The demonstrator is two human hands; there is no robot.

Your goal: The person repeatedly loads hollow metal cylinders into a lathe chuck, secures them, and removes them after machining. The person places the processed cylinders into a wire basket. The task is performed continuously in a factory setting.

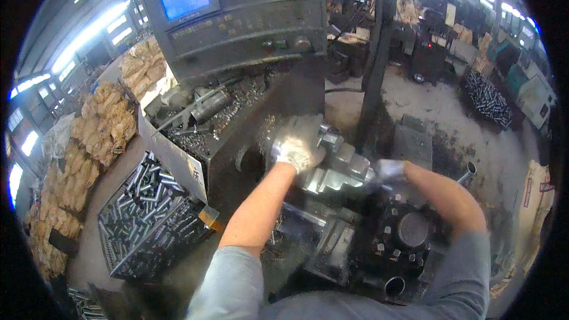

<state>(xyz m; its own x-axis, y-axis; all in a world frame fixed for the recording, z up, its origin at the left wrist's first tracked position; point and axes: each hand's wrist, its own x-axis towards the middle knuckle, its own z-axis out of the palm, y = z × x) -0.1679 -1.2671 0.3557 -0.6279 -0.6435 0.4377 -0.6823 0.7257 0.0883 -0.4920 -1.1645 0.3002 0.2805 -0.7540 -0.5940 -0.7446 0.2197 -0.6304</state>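
Note:
A lathe chuck (338, 169) with stepped, shiny metal jaws sits in front of me at the middle. My left hand (299, 145), in a pale glove, lies against the chuck's left side; motion blurs its fingers. On the other side of the jaws is my right hand (391, 170), also gloved. It looks closed around something at the face of the chuck, but blur and the hand itself hide what it is. Below that hand stands a dark tool turret (413, 229) with a round cap and several bolts.
A control panel (237, 29) with a lit blue screen rises behind the chuck. Metal chips fill a tray (201, 169) on the left. A mesh bin (112, 246) holds many short tubes at lower left, beside stacked sacks (104, 118). Another tube pile (487, 98) lies far right.

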